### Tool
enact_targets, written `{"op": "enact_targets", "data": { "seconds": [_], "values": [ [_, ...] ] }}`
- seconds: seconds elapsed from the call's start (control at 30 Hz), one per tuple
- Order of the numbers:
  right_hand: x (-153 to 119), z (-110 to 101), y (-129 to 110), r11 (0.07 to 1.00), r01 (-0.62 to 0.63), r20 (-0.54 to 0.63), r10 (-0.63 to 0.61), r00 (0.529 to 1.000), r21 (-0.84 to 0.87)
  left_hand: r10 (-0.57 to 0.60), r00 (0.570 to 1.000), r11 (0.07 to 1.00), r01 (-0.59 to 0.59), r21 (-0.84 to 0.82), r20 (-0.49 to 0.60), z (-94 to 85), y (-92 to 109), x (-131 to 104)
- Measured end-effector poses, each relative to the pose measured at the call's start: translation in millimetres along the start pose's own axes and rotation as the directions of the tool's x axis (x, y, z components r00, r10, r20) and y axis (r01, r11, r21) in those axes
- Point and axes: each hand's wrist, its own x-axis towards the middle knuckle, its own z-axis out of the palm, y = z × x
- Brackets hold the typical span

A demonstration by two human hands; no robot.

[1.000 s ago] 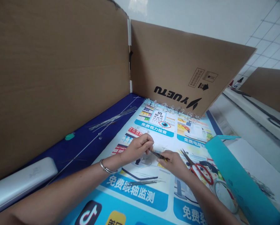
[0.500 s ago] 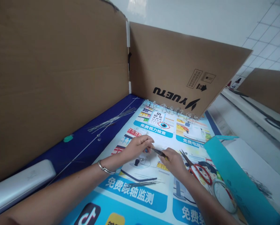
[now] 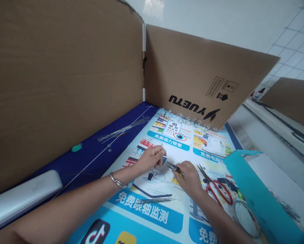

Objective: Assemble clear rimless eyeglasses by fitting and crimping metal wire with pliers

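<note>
Over the printed poster sheet (image 3: 172,154), my left hand (image 3: 153,157) is closed in a pinch; what its fingertips hold is too small to make out. My right hand (image 3: 189,176) is wrapped round a pair of pliers (image 3: 172,166), whose dark jaws point left toward the left fingertips with a small gap between. Below the hands lies a loose bunch of thin wires (image 3: 157,201). Beside my right hand, scissors (image 3: 219,191) with red handles rest with their blades apart. A small clear item (image 3: 155,174) lies under the left hand.
Cardboard panels (image 3: 205,67) stand at the left and back. Small clear wire-like pieces (image 3: 190,119) line the back panel's foot. More thin wires (image 3: 124,128) lie on the blue surface. A teal folder (image 3: 253,189), a round clear object (image 3: 245,217) and a white case (image 3: 24,200) are nearby.
The pliers' jaws have drawn back slightly from my left fingertips, leaving a gap. The whole view has shifted slightly, with things appearing a little farther right.
</note>
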Motion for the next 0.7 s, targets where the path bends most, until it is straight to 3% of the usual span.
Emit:
{"op": "enact_targets", "data": {
  "seconds": [0.1,0.2,0.3,0.47,0.7],
  "values": [
    [0,0,-1,0.996,-0.048,0.009,0.048,0.999,0.077,0.009,1.0,1.0,-0.008,-0.01,0.017,-0.6,2,-1],
    [1,-4,-3,0.996,-0.036,-0.076,0.042,0.996,0.077,0.005,1.0,1.0,-0.005,-0.015,-0.005,0.1,5,-2],
    [2,-12,-6,0.997,0.04,-0.113,-0.047,0.992,-0.066,-0.006,0.998,1.0,0.004,-0.027,-0.057,2.8,8,-4],
    [1,-27,-12,0.926,0.159,-0.033,-0.181,0.983,-0.343,-0.067,0.997,0.99,0.063,-0.129,-0.031,8.5,7,-5],
    [-1,-33,-20,0.837,0.254,0.056,-0.26,0.964,-0.484,-0.11,0.993,0.977,0.114,-0.182,0.033,11.5,6,-7]
  ]
}}
